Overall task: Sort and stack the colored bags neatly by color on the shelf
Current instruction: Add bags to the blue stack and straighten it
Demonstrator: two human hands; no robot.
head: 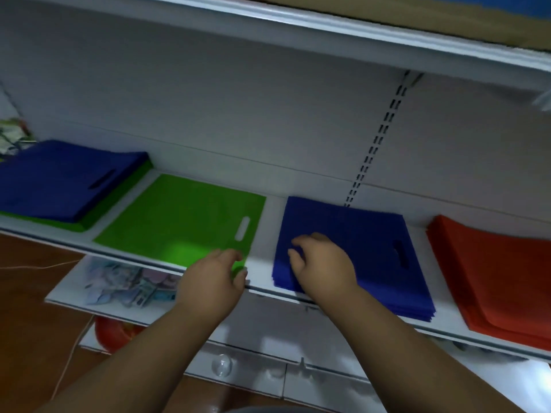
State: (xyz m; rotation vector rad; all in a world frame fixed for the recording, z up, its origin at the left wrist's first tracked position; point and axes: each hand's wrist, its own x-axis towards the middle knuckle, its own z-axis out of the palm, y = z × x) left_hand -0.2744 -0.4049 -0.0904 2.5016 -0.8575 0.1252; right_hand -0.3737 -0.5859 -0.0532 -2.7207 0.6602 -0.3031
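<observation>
1. A white shelf (265,210) carries four lots of flat bags, laid side by side from its left end to its right end.
2. At the left end a pile of blue bags (64,180) lies on top of green bags (117,201), whose edges show along the pile's right side and at its front.
3. Just right of that, a green bag (185,216) lies flat, reaching from near the back wall to the shelf's front edge; its cut-out handle slot is on its right side.
4. Past a bare strip of shelf, a stack of blue bags (351,242) sits in the middle, its near corner overhanging the front edge. A handle slot shows near its right side.
5. At the right end lies a stack of red bags (495,272), apart from the blue stack and cut off by the picture's edge.
6. The left hand (213,278) is at the front edge, on the near right corner of the green bag. Its fingers are curled over that corner, but blur hides whether they actually pinch it, so I cannot tell its grip.
7. The right hand (322,263) rests on the left part of the middle blue stack, fingers bent and spread, tips touching the top bag; nothing is clearly held.
8. No brand, label or writing can be read on any bag or on the shelf.
9. A lower shelf (68,293) under the left hand holds blurred, pale packets.
</observation>
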